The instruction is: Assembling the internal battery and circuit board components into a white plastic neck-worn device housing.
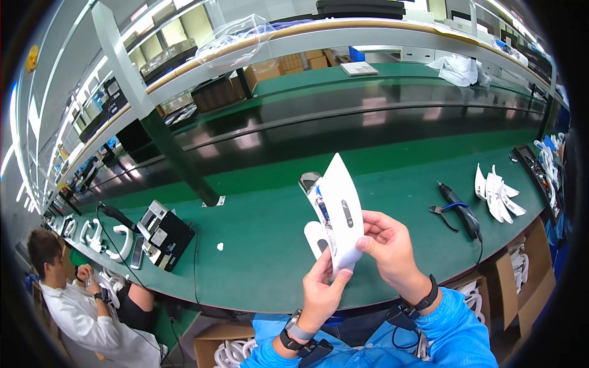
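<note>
Above the near edge of the bench I hold a white plastic device housing (338, 211), tilted upright, with a pointed top and a grey oval button panel. Its side gapes, and blue and metallic parts show inside, along with a dark glossy end at the top left. My left hand (323, 288) pinches the bottom of the housing between thumb and fingers. On its right side, my right hand (389, 248) grips the edge with thumb in front and fingers behind. A rounded white part (315, 238) shows behind the housing; whether it is joined to it I cannot tell.
On the green bench (257, 264) at right lie a corded electric screwdriver (460, 208), cutting pliers (443, 216) and several white shells (494, 193). A black boxy device (164, 236) stands at left. A co-worker (86, 300) sits beyond it. Cardboard boxes (521, 282) of white parts stand below.
</note>
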Motion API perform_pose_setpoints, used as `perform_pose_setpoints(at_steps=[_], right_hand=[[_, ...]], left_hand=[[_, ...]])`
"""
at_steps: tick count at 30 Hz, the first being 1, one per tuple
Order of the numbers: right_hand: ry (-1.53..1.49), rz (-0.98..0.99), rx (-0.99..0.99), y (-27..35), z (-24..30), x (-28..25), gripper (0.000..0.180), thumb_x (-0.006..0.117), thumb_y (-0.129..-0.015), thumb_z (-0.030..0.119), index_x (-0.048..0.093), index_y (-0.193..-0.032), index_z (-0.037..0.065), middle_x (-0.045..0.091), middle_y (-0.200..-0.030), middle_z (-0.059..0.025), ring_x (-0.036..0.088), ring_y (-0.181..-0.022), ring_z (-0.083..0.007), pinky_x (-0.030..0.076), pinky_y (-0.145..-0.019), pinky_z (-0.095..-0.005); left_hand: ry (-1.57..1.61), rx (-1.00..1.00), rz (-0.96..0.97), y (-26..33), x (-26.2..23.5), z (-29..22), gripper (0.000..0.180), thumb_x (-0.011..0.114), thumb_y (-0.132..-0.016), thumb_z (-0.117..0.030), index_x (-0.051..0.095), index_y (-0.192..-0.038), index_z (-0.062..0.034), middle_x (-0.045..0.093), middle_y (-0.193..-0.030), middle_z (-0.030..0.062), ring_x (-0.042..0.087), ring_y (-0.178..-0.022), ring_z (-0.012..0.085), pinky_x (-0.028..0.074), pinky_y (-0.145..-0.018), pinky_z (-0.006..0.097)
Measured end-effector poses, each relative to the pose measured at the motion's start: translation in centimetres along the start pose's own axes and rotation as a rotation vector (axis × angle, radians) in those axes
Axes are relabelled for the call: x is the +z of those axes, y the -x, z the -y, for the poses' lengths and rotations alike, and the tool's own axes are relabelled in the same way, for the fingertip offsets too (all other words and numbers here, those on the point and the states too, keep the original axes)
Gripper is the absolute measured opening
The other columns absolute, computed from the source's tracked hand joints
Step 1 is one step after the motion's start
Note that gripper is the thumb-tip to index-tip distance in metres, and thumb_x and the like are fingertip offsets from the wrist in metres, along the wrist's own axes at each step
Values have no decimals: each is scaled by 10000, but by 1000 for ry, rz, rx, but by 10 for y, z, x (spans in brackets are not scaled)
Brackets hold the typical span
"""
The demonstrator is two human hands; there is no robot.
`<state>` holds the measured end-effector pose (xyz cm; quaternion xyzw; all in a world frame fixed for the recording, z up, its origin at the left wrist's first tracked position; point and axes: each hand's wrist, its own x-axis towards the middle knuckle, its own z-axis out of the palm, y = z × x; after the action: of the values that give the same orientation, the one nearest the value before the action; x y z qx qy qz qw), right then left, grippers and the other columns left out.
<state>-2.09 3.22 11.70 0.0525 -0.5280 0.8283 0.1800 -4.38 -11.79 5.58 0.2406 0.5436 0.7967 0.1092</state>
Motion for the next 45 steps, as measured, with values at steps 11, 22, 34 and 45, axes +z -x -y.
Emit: perform_pose_setpoints(at_steps=[11,22,34,45], right_hand=[[166,-149,-167,30,-21,-15,443,748,-840,47,594,-1233,-88,592,-946,-36,598,-872,-121,518,-808,-260],[117,-167,-40,43,-20,-17,449,740,-871,111,582,-1246,-78,659,-967,-74,626,-845,-120,525,-708,-234],[211,-98,-63,47,-16,-18,391,722,-856,22,609,-1213,-92,570,-916,-55,593,-819,-122,539,-692,-246],[216,-168,-66,38,-16,-16,488,724,-861,36,560,-1314,-40,593,-878,-24,575,-775,-89,499,-683,-216]], left_hand=[[-244,79,-112,21,10,20,461,746,-841,-61,594,-1252,84,724,-1029,167,699,-930,178,542,-805,290],[-282,128,-104,32,5,30,472,774,-807,-86,611,-1212,96,715,-999,178,701,-920,206,536,-806,304],[-274,156,-86,41,3,30,424,752,-866,-156,624,-1172,107,699,-995,136,651,-899,150,508,-783,275],[-298,155,-18,29,6,26,530,756,-875,-257,593,-1227,104,693,-1000,142,649,-917,157,507,-798,279]])
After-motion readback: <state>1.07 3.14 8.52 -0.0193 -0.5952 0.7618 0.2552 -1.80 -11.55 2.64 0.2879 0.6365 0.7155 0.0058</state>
